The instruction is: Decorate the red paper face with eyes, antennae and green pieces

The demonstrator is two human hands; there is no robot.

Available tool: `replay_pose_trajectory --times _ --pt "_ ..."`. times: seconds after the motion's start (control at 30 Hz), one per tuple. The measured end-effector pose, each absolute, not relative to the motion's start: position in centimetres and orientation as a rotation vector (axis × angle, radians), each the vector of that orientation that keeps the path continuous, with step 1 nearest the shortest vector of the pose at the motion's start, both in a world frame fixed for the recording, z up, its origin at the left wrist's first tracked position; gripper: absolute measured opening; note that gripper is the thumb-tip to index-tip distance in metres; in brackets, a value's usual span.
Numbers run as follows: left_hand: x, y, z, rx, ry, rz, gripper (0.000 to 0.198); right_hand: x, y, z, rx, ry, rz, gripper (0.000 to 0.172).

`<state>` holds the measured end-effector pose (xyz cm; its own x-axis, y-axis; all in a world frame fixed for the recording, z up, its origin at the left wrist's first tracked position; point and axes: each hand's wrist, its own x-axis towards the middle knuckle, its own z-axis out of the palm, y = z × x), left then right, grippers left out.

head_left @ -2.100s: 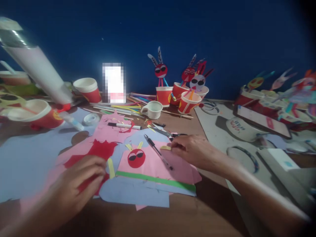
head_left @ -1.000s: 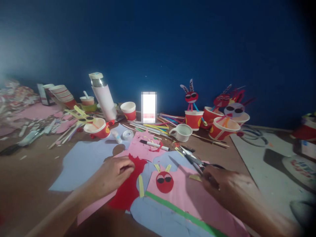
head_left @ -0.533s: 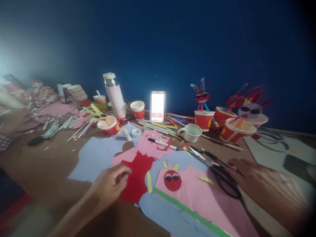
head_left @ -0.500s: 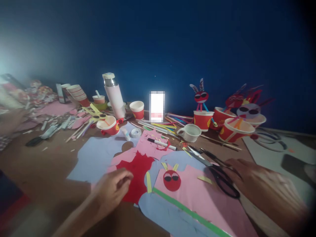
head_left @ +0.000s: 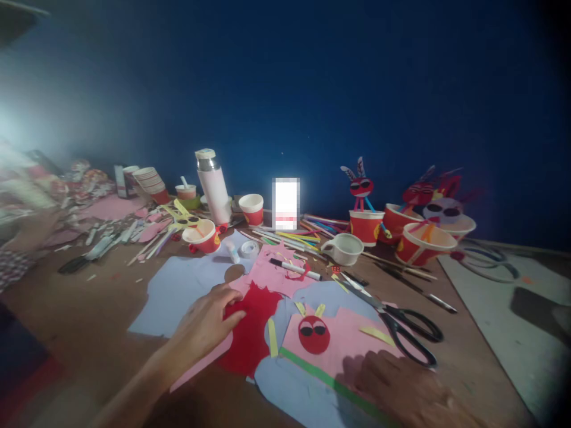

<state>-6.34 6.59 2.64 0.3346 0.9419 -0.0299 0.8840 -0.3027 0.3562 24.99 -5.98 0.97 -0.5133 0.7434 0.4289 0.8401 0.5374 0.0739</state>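
Observation:
My left hand [head_left: 209, 318] is open, its thumb spread from the fingers, at the left edge of a jagged red paper sheet [head_left: 250, 339]. Low over pink paper [head_left: 343, 339] is my right hand [head_left: 397, 386], blurred, its fingertips hard to make out. On that pink paper lies a red paper face [head_left: 314, 334] with black-and-white eyes and yellow strips at its top. A green strip [head_left: 312, 367] runs along the pink paper's lower edge, above blue paper [head_left: 285, 386]. Scissors [head_left: 392, 318] with black handles lie parted beyond my right hand. A yellow strip [head_left: 377, 334] is near them.
Behind stand a flask [head_left: 215, 193], a paper cup [head_left: 251, 209], a white mug [head_left: 347, 249] and red cups [head_left: 366, 229] with paper puppets. A black-capped marker [head_left: 297, 268] lies on pink scraps. At far left is another person's checked sleeve [head_left: 15, 264].
My right hand has left the scissors' side and come down and left over the pink paper. My left hand's fingers have spread at the red sheet. The view has tilted up slightly.

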Motion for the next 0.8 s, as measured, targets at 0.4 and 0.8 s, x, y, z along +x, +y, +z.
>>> replay_pose_trajectory --times 0.4,0.8 --pt "-5.7 6.7 2.6 2.323 1.491 0.26 0.02 23.8 -6.8 2.0 -1.341 -2.441 -0.217 0.046" --pt "-7.2 2.9 2.3 1.627 1.398 0.456 0.024 26.5 -6.1 3.1 -1.319 -2.582 0.367 0.039"
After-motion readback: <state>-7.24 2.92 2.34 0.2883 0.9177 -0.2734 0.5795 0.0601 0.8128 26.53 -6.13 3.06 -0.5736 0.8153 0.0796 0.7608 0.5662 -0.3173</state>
